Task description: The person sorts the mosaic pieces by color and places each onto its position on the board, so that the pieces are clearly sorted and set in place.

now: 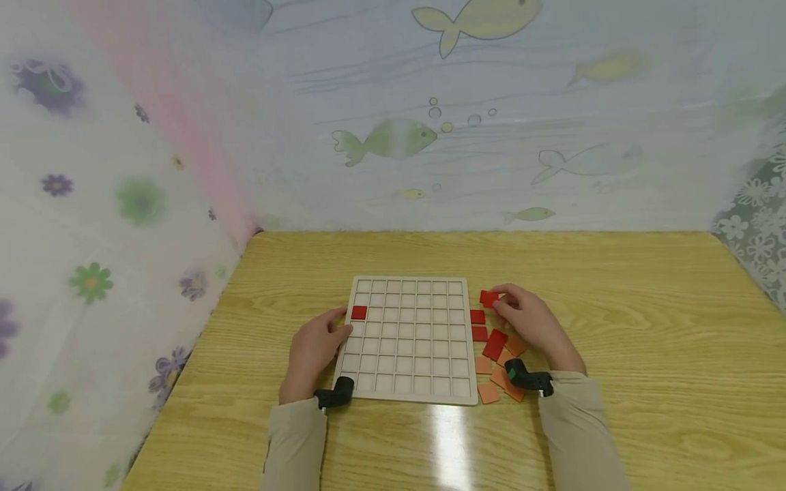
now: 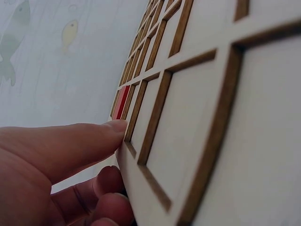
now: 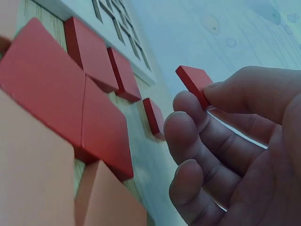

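A pale wooden grid board (image 1: 417, 399) lies on the table between the hands. One red square tile (image 1: 359, 312) sits in a cell of its left column. My left hand (image 1: 314, 348) holds the board's left edge, thumb on the rim and the other fingers curled against the side. Right of the board, my right hand (image 1: 534, 319) pinches a small red tile (image 3: 195, 84) between thumb and forefinger, raised off the table. Another red tile (image 3: 153, 117) lies below that hand. Several more red tiles (image 1: 478, 334) and orange tiles (image 1: 488, 393) lie along the board's right edge.
The wood-grain table (image 1: 663, 354) extends on both sides of the board. A curtain printed with fish (image 1: 399, 140) hangs behind it, and a flowered curtain (image 1: 92, 283) hangs at the left. Black wrist cameras (image 1: 334, 394) are strapped at both sleeves.
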Demonstrator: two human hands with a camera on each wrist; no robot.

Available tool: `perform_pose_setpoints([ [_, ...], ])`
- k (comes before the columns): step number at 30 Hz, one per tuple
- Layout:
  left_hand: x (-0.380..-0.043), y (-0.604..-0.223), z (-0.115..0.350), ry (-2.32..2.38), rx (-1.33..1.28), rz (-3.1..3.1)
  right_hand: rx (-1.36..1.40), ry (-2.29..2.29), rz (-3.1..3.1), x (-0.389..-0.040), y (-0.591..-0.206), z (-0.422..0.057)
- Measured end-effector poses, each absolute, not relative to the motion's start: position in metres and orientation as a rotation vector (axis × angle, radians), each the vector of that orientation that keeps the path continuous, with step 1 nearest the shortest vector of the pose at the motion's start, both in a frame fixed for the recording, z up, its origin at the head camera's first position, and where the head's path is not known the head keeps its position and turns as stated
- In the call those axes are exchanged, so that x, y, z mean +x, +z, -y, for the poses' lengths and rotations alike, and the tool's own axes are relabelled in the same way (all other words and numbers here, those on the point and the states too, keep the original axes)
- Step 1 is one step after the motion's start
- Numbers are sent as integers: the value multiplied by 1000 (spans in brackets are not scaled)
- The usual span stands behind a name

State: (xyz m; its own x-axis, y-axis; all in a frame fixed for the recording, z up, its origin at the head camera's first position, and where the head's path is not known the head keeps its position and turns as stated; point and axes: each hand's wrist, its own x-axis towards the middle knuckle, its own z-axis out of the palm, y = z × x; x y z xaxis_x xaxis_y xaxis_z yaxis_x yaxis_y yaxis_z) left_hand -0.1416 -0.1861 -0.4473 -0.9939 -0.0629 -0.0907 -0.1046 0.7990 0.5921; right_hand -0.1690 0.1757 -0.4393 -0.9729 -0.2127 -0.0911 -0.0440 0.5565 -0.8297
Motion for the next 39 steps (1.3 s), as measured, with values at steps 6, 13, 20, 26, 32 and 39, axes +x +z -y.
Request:
perform_pose_setpoints([
  [6, -142, -448, 186, 960, -128, -2919, -199, -1435, -2565, -170, -440, -172],
  [13, -142, -449, 187, 957, -124, -2924, -174, -1497, -2545, -171, -438, -168],
  [20, -142, -448, 187, 941, -127, -2929, -153, -1531, -2518, -171, -437, -161],
  [26, -143, -451, 187, 936, -121, -2927, -183, -1466, -2569, -171, -437, -156],
  [32, -143, -450, 187, 958, -131, -2921, -228, -1424, -2596, -171, -438, -149],
  [39, -142, -449, 186, 958, -130, -2924, -268, -1388, -2602, -170, -438, -142],
])
